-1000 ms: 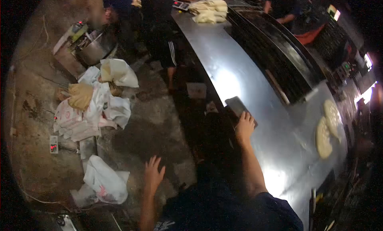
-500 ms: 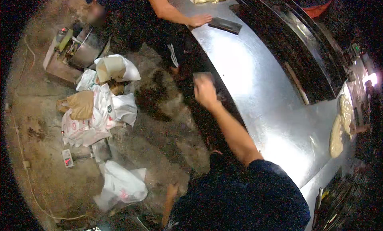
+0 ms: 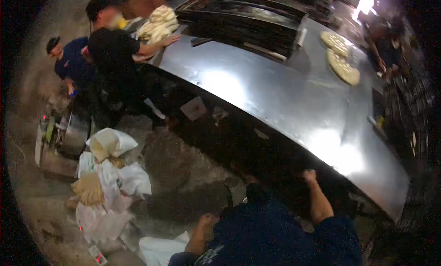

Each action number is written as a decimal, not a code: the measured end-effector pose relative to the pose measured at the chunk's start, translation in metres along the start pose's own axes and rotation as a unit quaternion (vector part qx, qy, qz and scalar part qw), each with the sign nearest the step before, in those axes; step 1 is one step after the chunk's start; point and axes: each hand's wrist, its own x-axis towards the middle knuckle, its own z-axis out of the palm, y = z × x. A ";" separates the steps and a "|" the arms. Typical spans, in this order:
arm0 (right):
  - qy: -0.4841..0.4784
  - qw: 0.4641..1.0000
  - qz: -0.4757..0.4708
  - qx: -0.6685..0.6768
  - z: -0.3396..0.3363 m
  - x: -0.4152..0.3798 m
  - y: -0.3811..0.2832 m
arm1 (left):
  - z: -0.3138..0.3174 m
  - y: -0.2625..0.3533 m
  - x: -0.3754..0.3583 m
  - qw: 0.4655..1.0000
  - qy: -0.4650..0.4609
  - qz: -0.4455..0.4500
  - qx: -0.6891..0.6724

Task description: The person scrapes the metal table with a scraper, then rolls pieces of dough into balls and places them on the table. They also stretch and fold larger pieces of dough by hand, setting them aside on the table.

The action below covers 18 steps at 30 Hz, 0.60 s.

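Observation:
My right hand is curled into a loose fist just below the near edge of the steel table. Lower and to the left, my left hand is also closed, beside my dark shirt. Neither hand shows anything in it, and neither touches the table. On the table's far right lie two pieces of flat, dimpled dough. A heap of pale dough rests at the left end.
A person in black leans one hand on the table; a second person stands behind. Another person is at the right. A dark metal trough sits at the back. Paper and plastic bags crowd the floor.
My view has swung up and to the right, showing more people and table. My right arm has drawn back from its forward reach. The dark slab near the person's hand now appears farther off.

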 end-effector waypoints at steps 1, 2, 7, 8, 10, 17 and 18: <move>0.087 0.962 0.092 0.243 -0.006 -0.023 0.031 | -0.007 -0.002 0.010 1.000 0.016 0.020 0.013; 0.121 0.936 0.102 0.314 -0.006 -0.049 0.054 | -0.009 -0.005 0.030 0.998 0.044 0.047 0.020; 0.071 0.863 0.041 0.499 0.114 -0.210 0.213 | 0.004 0.042 0.037 0.985 0.124 0.107 -0.050; -0.012 0.851 0.176 0.495 0.101 -0.265 0.178 | 0.019 0.060 0.035 0.985 0.121 0.115 -0.047; -0.077 0.827 0.282 0.479 0.107 -0.335 0.149 | 0.055 0.097 0.027 0.964 0.063 0.260 -0.010; -0.055 0.697 0.430 0.571 0.155 -0.481 0.145 | 0.151 0.292 -0.084 0.811 0.110 0.568 0.083; -0.036 0.669 0.455 0.587 0.157 -0.496 0.149 | 0.171 0.332 -0.102 0.795 0.091 0.594 0.081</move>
